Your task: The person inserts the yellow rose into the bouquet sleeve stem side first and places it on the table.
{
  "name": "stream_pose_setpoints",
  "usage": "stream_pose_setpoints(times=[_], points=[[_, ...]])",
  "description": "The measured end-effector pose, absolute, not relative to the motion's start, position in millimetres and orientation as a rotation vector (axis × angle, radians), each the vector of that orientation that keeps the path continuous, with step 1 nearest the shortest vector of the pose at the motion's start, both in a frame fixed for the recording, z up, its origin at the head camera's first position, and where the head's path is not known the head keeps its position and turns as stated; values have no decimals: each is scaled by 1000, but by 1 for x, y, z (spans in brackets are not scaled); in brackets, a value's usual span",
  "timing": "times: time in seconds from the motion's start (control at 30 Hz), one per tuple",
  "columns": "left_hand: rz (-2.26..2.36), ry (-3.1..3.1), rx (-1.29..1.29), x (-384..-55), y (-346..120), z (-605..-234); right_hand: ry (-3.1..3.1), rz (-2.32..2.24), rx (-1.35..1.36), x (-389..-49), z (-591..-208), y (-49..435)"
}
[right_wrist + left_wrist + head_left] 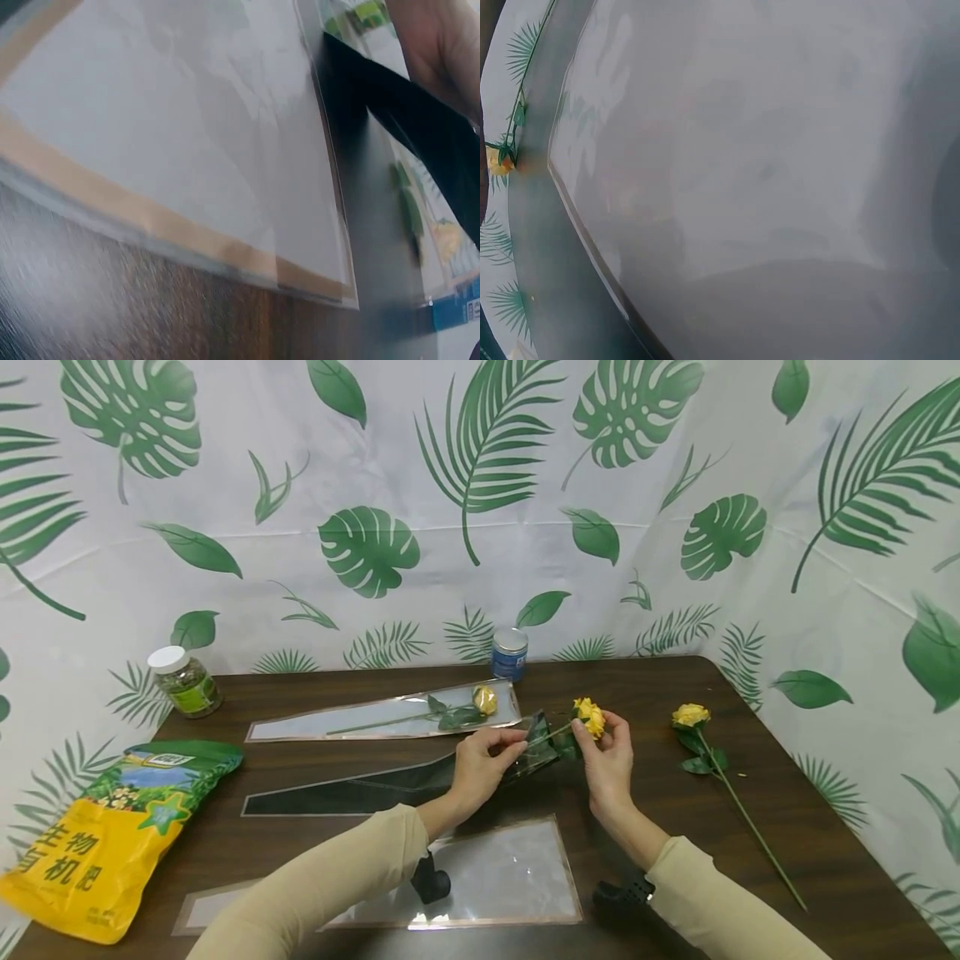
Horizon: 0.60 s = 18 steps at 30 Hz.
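Observation:
In the head view, my left hand (480, 768) pinches the mouth of a long, tapering black flower sleeve (337, 792), which is slightly lifted at that end. My right hand (609, 764) holds a yellow rose (591, 717) just below its bloom, thumb and fingers around the top of the stem. The rose's stem runs leftward into the mouth of the sleeve; its lower part is hidden. The black sleeve (409, 109) crosses the right wrist view, beside part of a hand. Neither hand's grip shows in the left wrist view.
Behind lies another rose (485, 699) in a pale sleeve (382, 708). A white sleeve (517, 868) lies in front, and a loose yellow rose (690, 716) at right. A fertilizer bag (97, 852), a lidded jar (185, 683) and a blue can (509, 654) stand around the brown table.

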<state>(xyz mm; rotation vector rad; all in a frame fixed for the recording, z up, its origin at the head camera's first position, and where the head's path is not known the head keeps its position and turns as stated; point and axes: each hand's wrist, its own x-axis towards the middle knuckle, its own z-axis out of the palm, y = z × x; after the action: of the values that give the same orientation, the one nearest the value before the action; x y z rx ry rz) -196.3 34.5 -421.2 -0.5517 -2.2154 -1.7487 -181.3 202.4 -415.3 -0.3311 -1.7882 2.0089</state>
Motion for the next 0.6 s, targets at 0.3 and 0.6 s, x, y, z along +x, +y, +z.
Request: stream_pose_setpoints(times=[0.3, 0.6], points=[[-1712, -2185, -565, -198, 36, -420, -1852, 2079, -367, -177, -416, 192], [-1691, -2170, -564, -202, 34, -423, -2029, 2100, -336, -176, -419, 189]])
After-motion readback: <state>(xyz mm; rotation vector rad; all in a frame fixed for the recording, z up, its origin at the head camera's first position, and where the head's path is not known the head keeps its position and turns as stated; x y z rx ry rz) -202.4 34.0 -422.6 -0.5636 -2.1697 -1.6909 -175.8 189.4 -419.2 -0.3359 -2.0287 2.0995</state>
